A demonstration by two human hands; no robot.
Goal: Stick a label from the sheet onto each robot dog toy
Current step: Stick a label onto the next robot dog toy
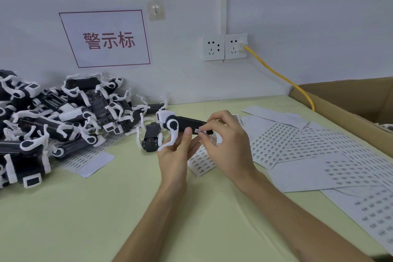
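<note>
Robot dog toy (187,126): left hand (177,156) grips it, right hand (225,147) pinches label (198,131), seemingly half-seated; press flat, square.

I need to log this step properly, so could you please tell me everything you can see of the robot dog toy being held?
The robot dog toy looks like glossy plastic: a long black body with a white head end and white legs on round black-centred joints. It is held lying sideways above the pale green table. The left hand grips it from below, thumb on the body, a white leg between the fingers. The right hand pinches a small white label against the body's side.
</note>
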